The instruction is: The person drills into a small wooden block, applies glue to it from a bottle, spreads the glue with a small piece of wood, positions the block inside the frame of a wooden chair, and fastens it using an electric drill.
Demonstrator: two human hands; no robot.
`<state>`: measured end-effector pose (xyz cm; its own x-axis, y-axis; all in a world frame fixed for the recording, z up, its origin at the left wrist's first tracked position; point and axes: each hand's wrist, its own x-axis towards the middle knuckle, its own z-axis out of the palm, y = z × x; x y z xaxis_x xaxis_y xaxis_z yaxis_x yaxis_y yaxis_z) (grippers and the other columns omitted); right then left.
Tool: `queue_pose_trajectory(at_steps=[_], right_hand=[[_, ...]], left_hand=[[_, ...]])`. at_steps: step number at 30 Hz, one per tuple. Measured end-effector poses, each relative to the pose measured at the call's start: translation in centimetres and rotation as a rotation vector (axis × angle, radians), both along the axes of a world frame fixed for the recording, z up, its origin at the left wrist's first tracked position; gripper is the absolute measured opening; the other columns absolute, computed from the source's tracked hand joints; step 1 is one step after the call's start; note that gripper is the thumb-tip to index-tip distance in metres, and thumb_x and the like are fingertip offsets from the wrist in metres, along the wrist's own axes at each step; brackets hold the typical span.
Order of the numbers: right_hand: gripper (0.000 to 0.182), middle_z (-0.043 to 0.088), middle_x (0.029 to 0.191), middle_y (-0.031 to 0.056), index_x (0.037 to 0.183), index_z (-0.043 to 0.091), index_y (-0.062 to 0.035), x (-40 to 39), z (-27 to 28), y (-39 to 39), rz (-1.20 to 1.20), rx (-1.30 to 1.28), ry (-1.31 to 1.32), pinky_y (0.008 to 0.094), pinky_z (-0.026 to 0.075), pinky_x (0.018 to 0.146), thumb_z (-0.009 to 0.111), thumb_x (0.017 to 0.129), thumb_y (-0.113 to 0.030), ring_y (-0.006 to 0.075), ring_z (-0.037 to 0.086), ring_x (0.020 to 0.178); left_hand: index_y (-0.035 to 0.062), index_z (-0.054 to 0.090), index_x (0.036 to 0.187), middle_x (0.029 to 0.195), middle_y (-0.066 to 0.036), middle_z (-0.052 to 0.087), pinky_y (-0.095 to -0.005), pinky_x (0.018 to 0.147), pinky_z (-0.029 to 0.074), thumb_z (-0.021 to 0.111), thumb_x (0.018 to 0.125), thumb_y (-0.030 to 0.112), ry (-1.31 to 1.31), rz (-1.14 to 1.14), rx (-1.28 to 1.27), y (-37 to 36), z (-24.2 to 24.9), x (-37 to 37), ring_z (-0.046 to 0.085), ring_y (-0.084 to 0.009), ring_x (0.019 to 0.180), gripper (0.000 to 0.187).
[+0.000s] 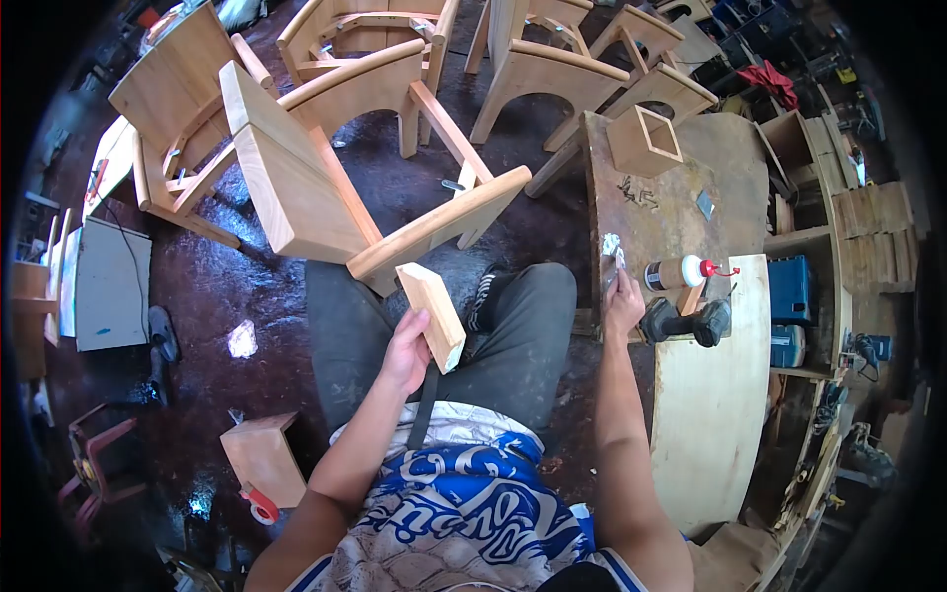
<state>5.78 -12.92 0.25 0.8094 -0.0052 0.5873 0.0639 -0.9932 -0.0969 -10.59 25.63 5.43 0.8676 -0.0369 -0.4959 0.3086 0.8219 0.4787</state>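
Observation:
My left hand [406,353] is closed around a short wooden block [432,311] with an angled end, held above my lap. A pale, wet-looking patch shows on the block's lower end. Over the left edge of the workbench [725,158], my right hand [622,304] is pinched, its fingers pointing toward a whitish smear [612,245]. Whatever sits between those fingers is too small to make out. Close to that hand lies a glue bottle [676,272] with a red cap, on its side. A dark dumbbell [686,322] rests just below it.
A partly built wooden chair [395,237] leans before my knees, with several more chairs [552,84] behind. On the bench are an open wooden box [643,141] and scattered screws [639,192]. A pale board [710,414] extends at right. Red tape [259,505] lies at lower left.

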Motion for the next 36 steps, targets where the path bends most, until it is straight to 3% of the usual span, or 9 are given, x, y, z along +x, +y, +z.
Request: queue_pose_trajectory(at_steps=[13, 15, 18, 21, 25, 29, 31, 33, 36], right_hand=[[0.022, 0.069, 0.088, 0.0099, 0.108, 0.075, -0.0227, 1.9, -0.8, 5.0, -0.208, -0.009, 0.29, 0.0472, 0.053, 0.071, 0.066, 0.09, -0.031, 0.0341, 0.068, 0.08], [0.031, 0.068, 0.088, 0.0126, 0.116, 0.074, -0.0155, 1.4, 1.1, 6.9, -0.229, 0.138, 0.148, 0.0443, 0.053, 0.067, 0.068, 0.091, -0.032, 0.0322, 0.067, 0.075], [0.029, 0.068, 0.087, 0.0101, 0.113, 0.074, -0.0066, -1.5, 2.3, 8.2, -0.107, 0.36, 0.2, 0.0357, 0.052, 0.067, 0.071, 0.09, -0.024, 0.0221, 0.064, 0.07], [0.02, 0.066, 0.088, 0.0032, 0.106, 0.075, -0.001, -4.0, 5.1, 13.0, 0.142, 0.81, 0.305, 0.0245, 0.047, 0.066, 0.072, 0.089, -0.012, 0.0092, 0.056, 0.072], [0.017, 0.067, 0.085, 0.0042, 0.103, 0.075, 0.0005, -3.5, 6.8, 18.2, 0.421, 0.913, 0.528, 0.0235, 0.048, 0.069, 0.073, 0.088, -0.007, 0.0091, 0.06, 0.075], [0.025, 0.071, 0.09, 0.0105, 0.105, 0.075, -0.0018, 1.5, 7.6, 23.3, 0.649, 0.67, 0.529, 0.0283, 0.051, 0.072, 0.073, 0.082, -0.01, 0.0147, 0.064, 0.074], [0.029, 0.073, 0.097, 0.0094, 0.111, 0.074, -0.0016, 3.4, 8.0, 25.2, 0.681, 0.814, 0.742, 0.0285, 0.053, 0.077, 0.071, 0.083, -0.009, 0.0146, 0.066, 0.082], [0.03, 0.072, 0.103, 0.0041, 0.119, 0.071, 0.0013, 4.5, 9.4, 26.3, 0.828, 0.945, 0.838, 0.025, 0.051, 0.079, 0.066, 0.089, -0.004, 0.0098, 0.063, 0.087], [0.037, 0.071, 0.112, 0.0082, 0.127, 0.064, 0.0041, 5.3, 12.4, 25.5, 0.935, 1.216, 0.916, 0.025, 0.051, 0.085, 0.061, 0.092, -0.007, 0.0115, 0.064, 0.096]], left_hand=[[0.0091, 0.045, 0.147, 0.133, -0.004, 0.06, -0.0376, 0.106, 0.044, 0.058, 0.097, 0.024, -0.007, -0.108, 0.005, 1.1, -0.4, 0.6, 0.058, -0.0185, 0.123, 0.054], [0.01, 0.044, 0.149, 0.134, -0.003, 0.06, -0.0369, 0.106, 0.043, 0.058, 0.097, 0.024, 0.002, -0.142, 0.002, 1.6, 0.1, 0.7, 0.057, -0.0177, 0.125, 0.056], [0.0088, 0.041, 0.151, 0.135, -0.004, 0.059, -0.0367, 0.107, 0.041, 0.059, 0.097, 0.025, -0.049, -0.155, 0.001, 2.0, 0.2, 0.8, 0.056, -0.0173, 0.125, 0.058], [0.0069, 0.042, 0.15, 0.134, -0.005, 0.059, -0.0362, 0.106, 0.043, 0.06, 0.097, 0.026, -0.105, -0.191, 0.044, 3.4, 1.4, 1.3, 0.057, -0.0172, 0.123, 0.059], [0.0024, 0.049, 0.144, 0.131, -0.005, 0.06, -0.0311, 0.098, 0.045, 0.063, 0.094, 0.025, -0.238, -0.233, 0.14, 5.0, 2.7, 1.4, 0.058, -0.0138, 0.118, 0.057], [-0.0018, 0.051, 0.141, 0.125, -0.006, 0.061, -0.0285, 0.091, 0.05, 0.068, 0.092, 0.023, -0.374, -0.221, 0.223, 7.0, 4.2, 2.0, 0.063, -0.0131, 0.106, 0.057], [-0.0065, 0.053, 0.137, 0.118, -0.005, 0.061, -0.0261, 0.082, 0.053, 0.074, 0.089, 0.022, -0.42, -0.185, 0.528, 7.8, 6.6, 2.6, 0.066, -0.0124, 0.094, 0.06], [-0.0014, 0.049, 0.143, 0.114, -0.006, 0.061, -0.0258, 0.077, 0.053, 0.079, 0.084, 0.025, -0.425, -0.165, 0.672, 8.5, 7.6, 3.2, 0.066, -0.0121, 0.088, 0.071], [0.0187, 0.033, 0.157, 0.111, -0.011, 0.063, -0.0323, 0.08, 0.053, 0.083, 0.078, 0.027, -0.369, -0.288, 1.191, 8.8, 11.3, 4.1, 0.067, -0.0198, 0.088, 0.094]])
